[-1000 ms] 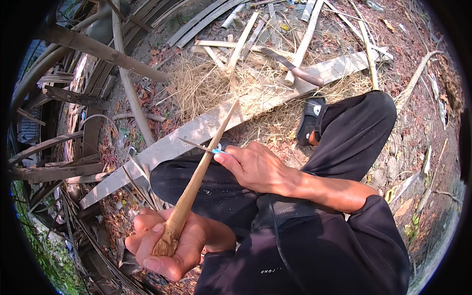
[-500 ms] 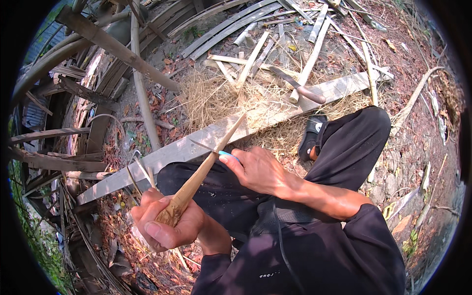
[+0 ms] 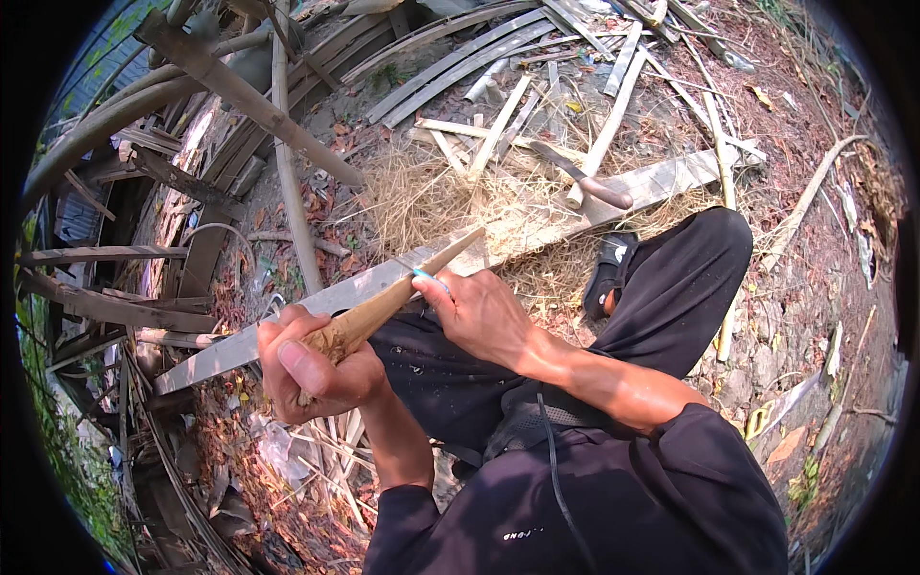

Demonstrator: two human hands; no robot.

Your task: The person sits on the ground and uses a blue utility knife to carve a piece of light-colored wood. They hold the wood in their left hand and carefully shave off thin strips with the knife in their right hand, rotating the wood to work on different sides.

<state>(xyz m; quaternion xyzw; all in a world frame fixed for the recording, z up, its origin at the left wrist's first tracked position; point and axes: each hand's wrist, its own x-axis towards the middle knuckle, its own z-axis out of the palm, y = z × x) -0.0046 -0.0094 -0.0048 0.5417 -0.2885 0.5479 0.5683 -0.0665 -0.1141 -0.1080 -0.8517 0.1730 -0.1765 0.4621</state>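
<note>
Over black-trousered lap (image 3: 436,361), pointed stick (image 3: 383,301) slanting forward: left hand (image 3: 311,369) gripping thick end, right hand (image 3: 489,316) pinching blue-handled knife (image 3: 430,280) at stick's side! Beyond, long plank (image 3: 225,358) stretching slantwise, straw (image 3: 412,203) lying around it, machete (image 3: 602,192) resting toward right end.

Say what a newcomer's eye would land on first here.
Likely the tapered wooden stick near centre, gripped by the left hand, with a blue-handled tool in the right hand. Then pale shavings across the grey plank beyond, and the large knife towards its right end.
</note>
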